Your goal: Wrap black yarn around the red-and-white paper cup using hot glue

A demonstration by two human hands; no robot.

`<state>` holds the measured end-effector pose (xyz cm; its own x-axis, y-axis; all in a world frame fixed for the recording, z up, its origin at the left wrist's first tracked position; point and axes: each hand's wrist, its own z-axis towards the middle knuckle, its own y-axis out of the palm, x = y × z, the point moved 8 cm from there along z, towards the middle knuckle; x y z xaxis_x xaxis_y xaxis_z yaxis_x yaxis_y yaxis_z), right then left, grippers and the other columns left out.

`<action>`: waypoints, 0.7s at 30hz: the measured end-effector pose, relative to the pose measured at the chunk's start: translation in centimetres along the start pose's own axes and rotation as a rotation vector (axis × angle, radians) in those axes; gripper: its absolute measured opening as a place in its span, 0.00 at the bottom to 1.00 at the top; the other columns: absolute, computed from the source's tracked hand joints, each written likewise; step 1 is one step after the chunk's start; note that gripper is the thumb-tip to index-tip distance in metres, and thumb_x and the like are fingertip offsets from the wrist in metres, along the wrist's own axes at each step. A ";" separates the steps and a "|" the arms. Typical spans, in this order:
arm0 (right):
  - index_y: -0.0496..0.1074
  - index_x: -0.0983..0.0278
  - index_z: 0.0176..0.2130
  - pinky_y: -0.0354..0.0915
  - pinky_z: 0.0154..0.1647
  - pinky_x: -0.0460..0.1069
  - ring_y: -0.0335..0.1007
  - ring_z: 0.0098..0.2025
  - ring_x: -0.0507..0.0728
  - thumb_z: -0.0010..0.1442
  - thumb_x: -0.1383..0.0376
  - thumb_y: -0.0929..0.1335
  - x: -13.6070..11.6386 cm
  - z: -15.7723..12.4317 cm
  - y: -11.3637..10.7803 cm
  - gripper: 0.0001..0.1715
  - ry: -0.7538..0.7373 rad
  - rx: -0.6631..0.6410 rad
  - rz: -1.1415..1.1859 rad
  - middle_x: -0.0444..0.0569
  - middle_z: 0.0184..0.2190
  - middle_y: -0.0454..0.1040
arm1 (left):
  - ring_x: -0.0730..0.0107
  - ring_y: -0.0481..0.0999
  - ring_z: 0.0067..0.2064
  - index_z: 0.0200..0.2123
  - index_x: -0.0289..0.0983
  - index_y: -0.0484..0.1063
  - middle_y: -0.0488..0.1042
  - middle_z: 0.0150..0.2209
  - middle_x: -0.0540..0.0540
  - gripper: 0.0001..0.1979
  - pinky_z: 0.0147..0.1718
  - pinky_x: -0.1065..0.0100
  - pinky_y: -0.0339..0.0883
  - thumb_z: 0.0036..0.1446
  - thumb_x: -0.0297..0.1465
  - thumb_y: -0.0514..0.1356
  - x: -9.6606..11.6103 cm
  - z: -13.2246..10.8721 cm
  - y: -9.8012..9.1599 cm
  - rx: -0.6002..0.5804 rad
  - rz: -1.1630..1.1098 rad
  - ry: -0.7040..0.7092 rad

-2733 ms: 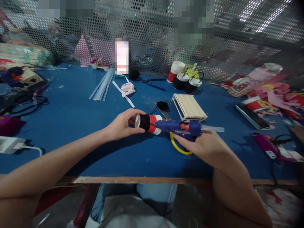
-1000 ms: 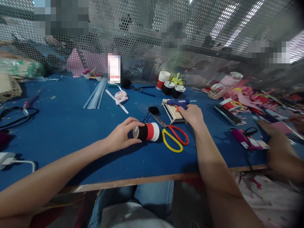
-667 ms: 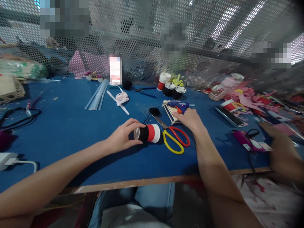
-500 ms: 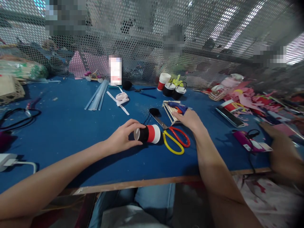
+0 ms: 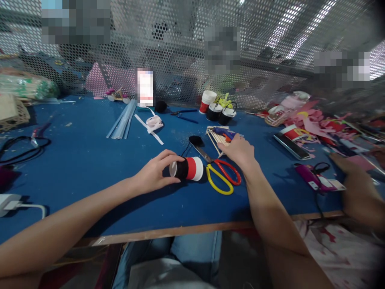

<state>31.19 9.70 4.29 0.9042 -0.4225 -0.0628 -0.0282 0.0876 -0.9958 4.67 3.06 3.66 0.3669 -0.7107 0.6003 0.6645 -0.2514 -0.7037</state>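
My left hand point(image 5: 155, 171) is curled around the black end of a paper cup piece point(image 5: 192, 168) with a red band and white rim, lying on its side on the blue table. A thin black cord runs from it toward a black pompom point(image 5: 196, 140). My right hand point(image 5: 240, 150) is closed on a blue glue gun point(image 5: 221, 131) with an orange trigger; the palm hides its handle. Beneath the gun is a small rack of pale wooden sticks point(image 5: 214, 141). Between my hands lie scissors point(image 5: 220, 188) with one yellow and one red handle, blades under the pompom.
Behind stand several paper cups point(image 5: 208, 101), two with black wraps. Pliers point(image 5: 186, 116), a white ribbon point(image 5: 155, 123), clear glue sticks point(image 5: 123, 122) and a lit phone point(image 5: 145, 88) lie farther left. Rightward are a dark phone point(image 5: 291, 146), pink scraps and another person's arm point(image 5: 361, 188).
My right hand has shifted slightly on the glue gun, whose body stays on the stick rack. My left hand and the cup piece look unmoved.
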 end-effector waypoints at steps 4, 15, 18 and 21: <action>0.53 0.78 0.58 0.60 0.48 0.59 0.63 0.52 0.71 0.54 0.50 0.63 -0.6 -0.4 -0.2 0.44 -0.022 0.025 -0.030 0.68 0.52 0.65 | 0.61 0.68 0.49 0.51 0.37 0.63 0.64 0.49 0.40 0.23 0.47 0.58 0.67 0.51 0.33 0.63 0.0 -0.1 0.0 -0.003 0.003 0.002; 0.53 0.77 0.59 0.58 0.48 0.62 0.62 0.52 0.72 0.56 0.49 0.62 -0.5 -0.3 0.0 0.43 -0.064 0.077 -0.043 0.70 0.52 0.63 | 0.61 0.68 0.50 0.51 0.39 0.62 0.63 0.49 0.40 0.24 0.48 0.59 0.67 0.51 0.33 0.63 0.1 0.1 0.1 -0.001 0.030 0.022; 0.59 0.77 0.56 0.56 0.50 0.61 0.59 0.54 0.70 0.56 0.50 0.63 -1.4 -1.8 -2.2 0.40 -0.205 0.269 0.087 0.70 0.52 0.64 | 0.61 0.67 0.51 0.52 0.38 0.62 0.63 0.50 0.40 0.24 0.49 0.59 0.67 0.52 0.33 0.63 0.3 0.0 0.2 -0.008 0.030 0.052; 0.72 0.69 0.41 0.59 0.49 0.54 0.65 0.48 0.61 0.61 0.51 0.58 -4.0 -4.6 -3.7 0.27 -0.500 0.258 0.411 0.59 0.43 0.72 | 0.61 0.66 0.53 0.53 0.39 0.61 0.62 0.51 0.39 0.23 0.51 0.59 0.65 0.54 0.33 0.61 0.8 -0.3 0.4 -0.025 0.045 0.106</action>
<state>25.72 6.89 7.88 0.9315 0.1513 -0.3307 -0.3637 0.3895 -0.8462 5.07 2.23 3.75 0.3240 -0.7869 0.5252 0.6321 -0.2330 -0.7390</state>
